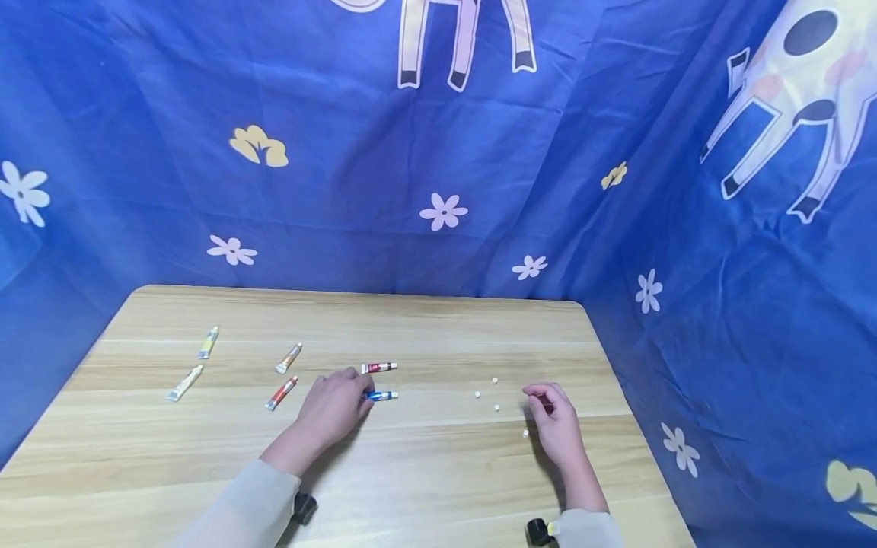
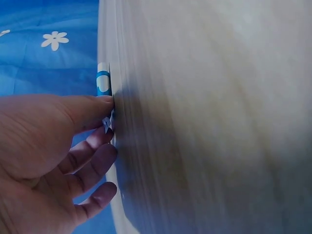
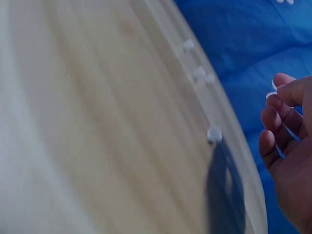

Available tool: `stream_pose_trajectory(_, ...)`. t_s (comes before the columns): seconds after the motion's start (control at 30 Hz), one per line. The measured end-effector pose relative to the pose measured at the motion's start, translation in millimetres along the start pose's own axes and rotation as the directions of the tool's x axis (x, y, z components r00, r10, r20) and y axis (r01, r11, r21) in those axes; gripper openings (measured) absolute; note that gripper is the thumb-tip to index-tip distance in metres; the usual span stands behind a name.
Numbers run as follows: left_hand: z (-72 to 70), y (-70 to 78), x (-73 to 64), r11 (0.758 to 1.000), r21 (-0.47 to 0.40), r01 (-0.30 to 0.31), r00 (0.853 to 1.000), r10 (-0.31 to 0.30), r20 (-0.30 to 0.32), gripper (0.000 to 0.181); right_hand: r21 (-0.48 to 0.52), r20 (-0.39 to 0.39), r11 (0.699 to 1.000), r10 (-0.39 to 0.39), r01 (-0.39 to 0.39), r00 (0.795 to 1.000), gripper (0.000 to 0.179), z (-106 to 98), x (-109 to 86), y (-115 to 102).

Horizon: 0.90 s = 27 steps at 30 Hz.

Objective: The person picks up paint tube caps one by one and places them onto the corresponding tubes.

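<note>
A small blue paint tube point(image 1: 385, 396) lies flat with its narrow end pointing right. My left hand point(image 1: 336, 407) pinches its rear end between thumb and fingers; in the left wrist view the tube point(image 2: 103, 83) sticks out past the thumb. Just beyond it is a dark red paint tube point(image 1: 380, 367). My right hand point(image 1: 558, 426) hovers at the right of the table, fingers loosely curled and thumb near the index fingertip. No object shows in it. Several small white caps lie near it, the closest one point(image 1: 525, 434) just left of the wrist.
On the left of the wooden table point(image 1: 425, 487) lie more paint tubes: a yellow one point(image 1: 208, 343), a whitish one point(image 1: 185, 383), an orange-brown one point(image 1: 288, 358) and a red one point(image 1: 282, 393). A blue patterned cloth point(image 1: 356, 190) hangs behind and beside the table.
</note>
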<state>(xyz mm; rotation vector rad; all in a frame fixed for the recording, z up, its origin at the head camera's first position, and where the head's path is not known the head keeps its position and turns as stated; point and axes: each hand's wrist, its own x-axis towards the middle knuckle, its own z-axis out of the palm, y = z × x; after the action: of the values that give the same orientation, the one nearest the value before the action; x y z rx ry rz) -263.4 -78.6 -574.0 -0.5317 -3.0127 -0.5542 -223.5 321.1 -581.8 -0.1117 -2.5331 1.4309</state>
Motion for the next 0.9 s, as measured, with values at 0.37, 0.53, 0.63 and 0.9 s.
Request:
stream_pose_trajectory(0.37,1.2,-3.7,7.1,1.0,0.001,0.002,1.0,-0.002,-0.004,0.016,-0.078,0.038,0.997,0.015,-0.012,0.999,0.017,-21,-12.3,21)
stream_pose_trajectory(0.53,-0.5,-2.2,7.9,1.0,0.001,-0.002,0.999,0.002,-0.035,0.015,-0.136,0.091,0.991,0.017,-0.005,0.996,0.02,-25,-13.9,27)
stream_pose_trajectory(0.63,0.5,-1.8,7.7,1.0,-0.002,-0.007,0.999,0.007,-0.043,0.015,-0.145,0.119,0.989,0.022,-0.005,0.993,0.023,-25,-16.4,31)
stream_pose_trajectory(0.9,-3.2,1.1,0.0,0.998,-0.053,0.027,0.998,-0.029,-0.048,0.024,-0.195,0.168,0.98,-0.008,0.041,0.986,0.024,-22,-19.4,38)
